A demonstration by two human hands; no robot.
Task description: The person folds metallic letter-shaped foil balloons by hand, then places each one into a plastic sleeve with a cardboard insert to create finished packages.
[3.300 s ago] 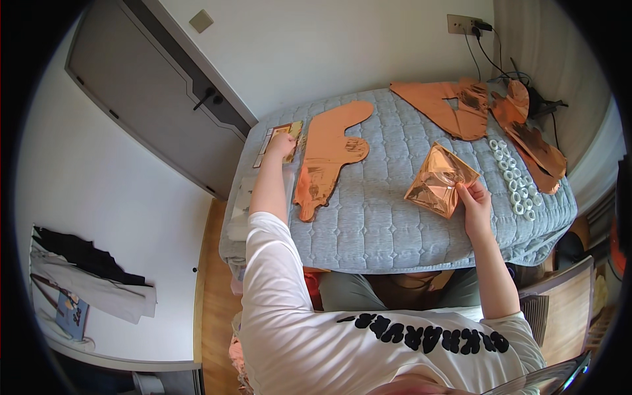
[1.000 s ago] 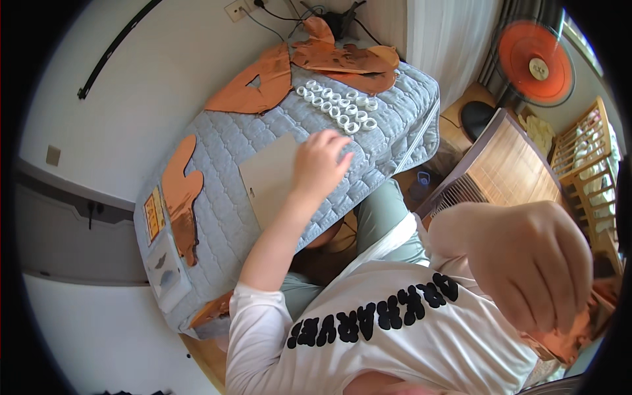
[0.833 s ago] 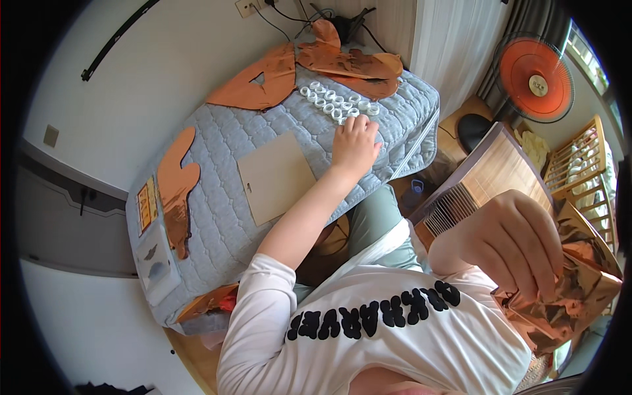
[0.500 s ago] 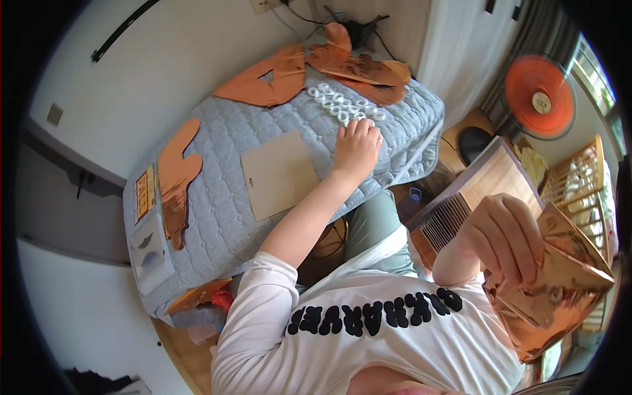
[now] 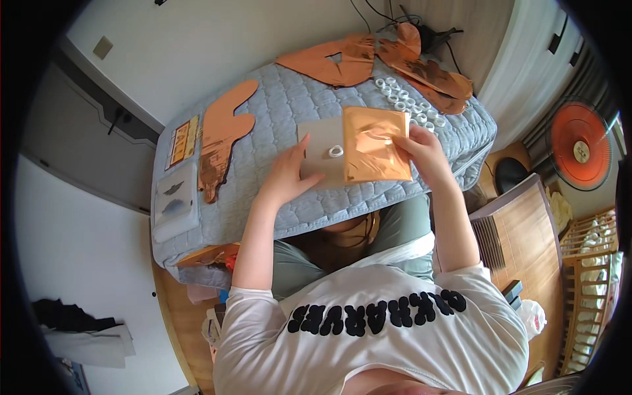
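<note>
I have two bare hands in view over the bed (image 5: 280, 108), with its quilted blue-grey cover. My right grip (image 5: 426, 155) is closed on a folded copper foil packet (image 5: 377, 141), pinching it by its right edge, so the packet extends leftward from the fingers. My left grip (image 5: 286, 172) is released, fingers and thumb spread apart. A beige card (image 5: 321, 164) lies between the two grips, its right part hidden behind the packet; the left fingers and thumb overlap its left side, though I cannot tell whether they touch it. Just right of the left grip, a single white ring (image 5: 336, 151) shows against the card.

Beyond my right grip sits a cluster of white rings (image 5: 409, 103), with a crumpled copper foil piece (image 5: 431, 76) behind them. Farther out, between the directions of both grips, lies a flat foil piece with a triangular hole (image 5: 355, 62). Left of my left grip I see a curved copper foil shape (image 5: 224, 128), then a translucent flat case (image 5: 178, 220) and a yellow-edged printed card (image 5: 182, 141).
</note>
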